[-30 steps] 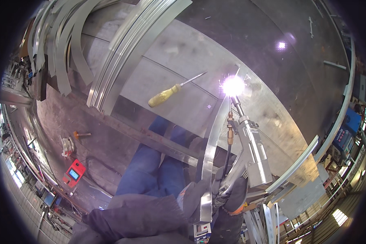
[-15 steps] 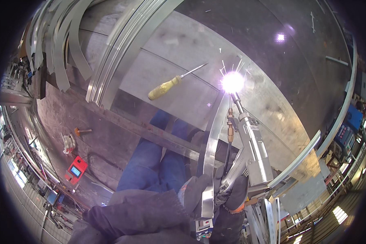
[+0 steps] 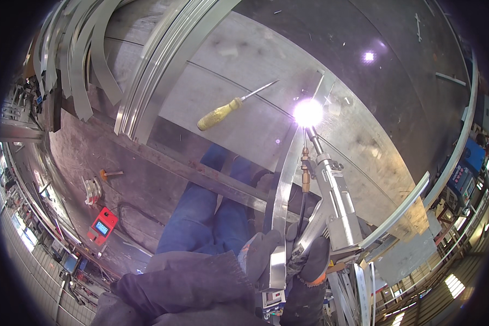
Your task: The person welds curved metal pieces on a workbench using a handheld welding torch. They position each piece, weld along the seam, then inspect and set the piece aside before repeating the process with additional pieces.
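My gloved left hand (image 3: 259, 256) is closed around the lower end of a long, narrow metal strip (image 3: 282, 198), which runs up to the bright glare. In my gloved right hand (image 3: 314, 262) is the handle of a silver welding torch (image 3: 336, 198). A thin wire feed tube with a brass fitting (image 3: 306, 171) runs beside its barrel. At the torch's tip a white-violet welding glare (image 3: 308, 113) hides the tip and the spot on the strip. Left of the glare, a screwdriver (image 3: 220, 114) with a yellowish handle lies on the metal table (image 3: 223, 54).
Stacked long metal profiles (image 3: 157, 70) lie on the table's left, with curved strips (image 3: 98, 70) beyond. A red device with a screen (image 3: 102, 225) sits lower left, near a small hammer-like tool (image 3: 111, 174). More metal strips (image 3: 358, 293) stand lower right. Blue equipment (image 3: 472, 157) is far right.
The torch tip and its glare have shifted slightly left and down along the strip. The sparks around the glare look different. Both hands keep their grip.
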The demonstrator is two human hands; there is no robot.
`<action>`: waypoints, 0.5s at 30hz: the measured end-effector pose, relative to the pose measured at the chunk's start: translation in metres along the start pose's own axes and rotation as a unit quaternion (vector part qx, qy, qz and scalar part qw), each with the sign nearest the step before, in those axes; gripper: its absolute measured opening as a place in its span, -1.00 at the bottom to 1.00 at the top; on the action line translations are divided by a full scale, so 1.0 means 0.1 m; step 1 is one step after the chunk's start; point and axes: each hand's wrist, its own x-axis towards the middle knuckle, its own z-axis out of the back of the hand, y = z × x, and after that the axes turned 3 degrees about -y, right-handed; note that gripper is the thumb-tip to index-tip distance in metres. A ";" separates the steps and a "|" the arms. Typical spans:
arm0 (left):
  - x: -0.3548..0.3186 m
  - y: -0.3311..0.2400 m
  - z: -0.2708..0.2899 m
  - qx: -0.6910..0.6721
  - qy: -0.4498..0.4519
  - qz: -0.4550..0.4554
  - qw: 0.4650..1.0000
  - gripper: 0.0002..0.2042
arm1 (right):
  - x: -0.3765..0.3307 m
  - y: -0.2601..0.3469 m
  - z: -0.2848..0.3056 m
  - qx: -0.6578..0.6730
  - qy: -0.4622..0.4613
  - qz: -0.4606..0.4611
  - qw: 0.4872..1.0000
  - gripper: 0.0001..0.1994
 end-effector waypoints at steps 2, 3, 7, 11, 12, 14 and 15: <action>-0.01 -0.05 -0.04 0.001 -0.004 0.008 1.000 -0.74 | -0.02 -0.02 0.04 -0.010 0.006 -0.020 1.000 -0.33; -0.02 -0.08 -0.05 0.002 -0.005 0.012 1.000 -0.74 | -0.02 -0.03 0.06 -0.017 0.011 -0.027 0.999 -0.34; -0.03 -0.18 -0.13 0.009 -0.011 0.021 1.000 -0.75 | -0.05 -0.10 0.06 -0.040 -0.031 -0.010 0.999 -0.35; -0.06 -0.31 -0.23 0.028 -0.024 0.029 0.999 -0.75 | -0.09 -0.09 0.01 0.037 -0.025 -0.047 0.998 -0.33; -0.07 -0.35 -0.26 0.038 -0.029 0.029 0.998 -0.75 | -0.11 -0.08 -0.01 0.047 -0.028 -0.057 0.997 -0.32; -0.09 -0.43 -0.32 0.063 -0.047 0.030 0.996 -0.75 | -0.14 -0.01 -0.03 0.046 -0.054 -0.084 0.994 -0.32; -0.11 -0.47 -0.35 0.084 -0.060 0.024 0.994 -0.75 | -0.15 0.04 -0.04 0.053 -0.027 -0.103 0.993 -0.34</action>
